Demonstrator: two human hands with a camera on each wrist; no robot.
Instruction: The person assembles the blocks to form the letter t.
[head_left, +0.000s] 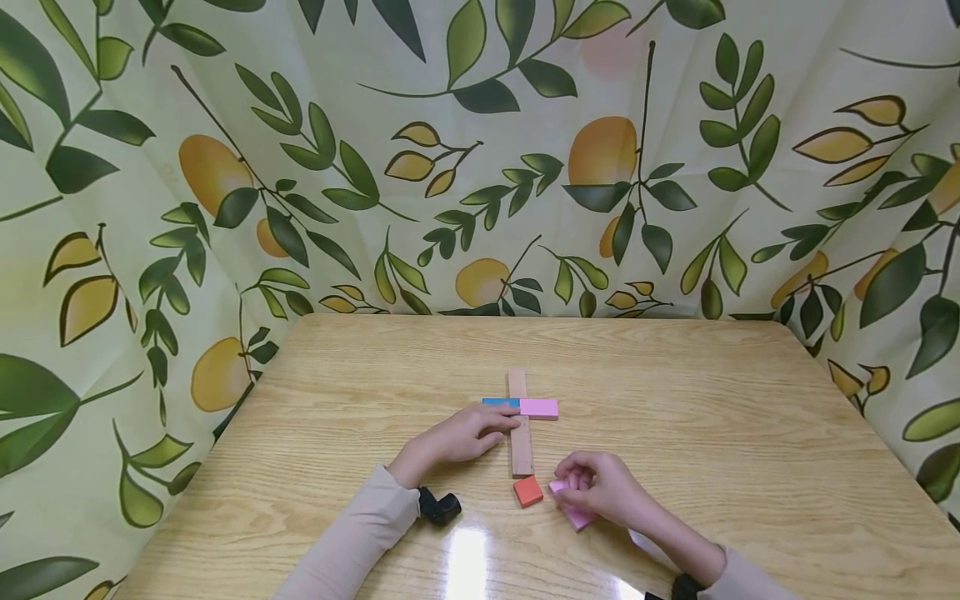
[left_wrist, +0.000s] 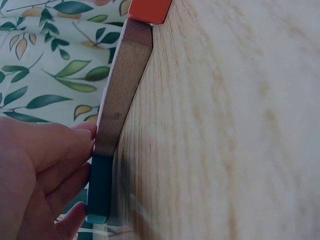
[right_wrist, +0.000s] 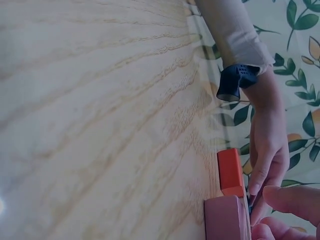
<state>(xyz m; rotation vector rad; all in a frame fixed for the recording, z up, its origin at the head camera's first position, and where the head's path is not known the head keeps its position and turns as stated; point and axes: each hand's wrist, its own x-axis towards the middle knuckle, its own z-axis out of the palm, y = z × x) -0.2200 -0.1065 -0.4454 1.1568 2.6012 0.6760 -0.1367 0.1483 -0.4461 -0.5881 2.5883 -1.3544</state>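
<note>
Two light wooden blocks, a far one (head_left: 517, 382) and a near one (head_left: 521, 454), line up with a blue block (head_left: 498, 402) and a pink block (head_left: 540, 408) between them in a cross shape. My left hand (head_left: 467, 433) rests its extended fingers over the blue block and the near wooden block's end. Beside the near block's lower end lies a red block (head_left: 528, 492). Over a second pink block (head_left: 579, 518), which lies slanted on the table, is my right hand (head_left: 603, 487). Its thumb and fingers are bent loosely and stand apart; any fingertip contact is unclear.
The wooden table (head_left: 675, 400) reaches back to a leaf-and-fruit patterned cloth (head_left: 480, 192) that hangs behind and at the sides. A black wrist camera (head_left: 441, 507) sits at the left sleeve. Light glares off the table's near part.
</note>
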